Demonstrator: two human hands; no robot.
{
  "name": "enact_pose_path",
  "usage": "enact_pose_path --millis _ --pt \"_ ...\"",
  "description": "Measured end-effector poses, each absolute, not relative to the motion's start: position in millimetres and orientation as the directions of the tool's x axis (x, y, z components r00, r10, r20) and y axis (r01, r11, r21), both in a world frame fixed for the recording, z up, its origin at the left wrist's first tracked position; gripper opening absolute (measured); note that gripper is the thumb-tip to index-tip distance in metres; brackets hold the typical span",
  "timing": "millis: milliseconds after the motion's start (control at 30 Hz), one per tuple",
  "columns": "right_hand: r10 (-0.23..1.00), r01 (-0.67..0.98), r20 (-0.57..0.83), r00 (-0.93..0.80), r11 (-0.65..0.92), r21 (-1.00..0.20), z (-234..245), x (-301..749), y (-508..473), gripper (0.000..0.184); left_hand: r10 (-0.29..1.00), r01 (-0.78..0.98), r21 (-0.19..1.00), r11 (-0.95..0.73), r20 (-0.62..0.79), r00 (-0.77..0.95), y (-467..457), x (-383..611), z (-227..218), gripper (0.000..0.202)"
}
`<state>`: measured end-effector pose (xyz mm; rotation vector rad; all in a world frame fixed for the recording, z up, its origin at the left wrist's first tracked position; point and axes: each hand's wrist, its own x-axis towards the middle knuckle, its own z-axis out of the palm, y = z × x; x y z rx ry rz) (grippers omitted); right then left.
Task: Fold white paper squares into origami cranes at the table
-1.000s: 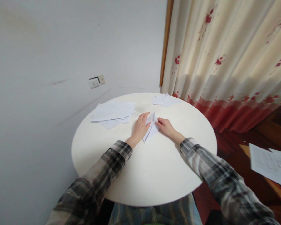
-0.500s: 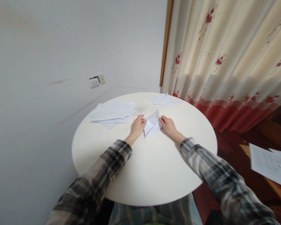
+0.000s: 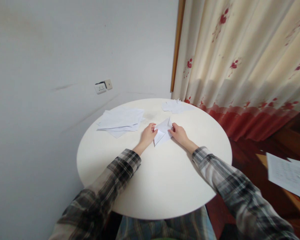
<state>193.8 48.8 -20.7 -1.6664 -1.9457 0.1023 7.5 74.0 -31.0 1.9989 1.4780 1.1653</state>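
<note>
Folded paper (image 3: 163, 132) sits mid-table (image 3: 152, 186), slightly far of centre, directly between both hands. Long axis runs near-left to far-right. Left hand (image 3: 148, 134) pinches its left edge, right hand (image 3: 179, 133) pinches its right edge; both equally close. Paper stack (image 3: 120, 120) lies left, untouched.

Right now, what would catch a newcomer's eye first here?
Probably the two hands in the middle of the round white table: the left hand and the right hand pinch a folded white paper between them. Behind the left hand lies a loose stack of white sheets, and a cream curtain with red flowers fills the right side.
</note>
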Motion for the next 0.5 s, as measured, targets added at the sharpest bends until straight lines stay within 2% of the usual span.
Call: enact_pose_path --millis 267,500 --pt "0.939 0.867 0.34 -0.048 0.208 -0.452 -21.7 192.9 48.9 0.033 0.913 0.597 0.711 -0.372 0.396 0.099 74.4 7.8 -32.2 0.031" --pt "0.945 0.869 0.324 -0.052 0.202 -0.452 -20.3 192.1 47.8 0.036 0.919 0.596 0.716 -0.364 0.379 0.106 73.7 8.3 -30.7 0.03"
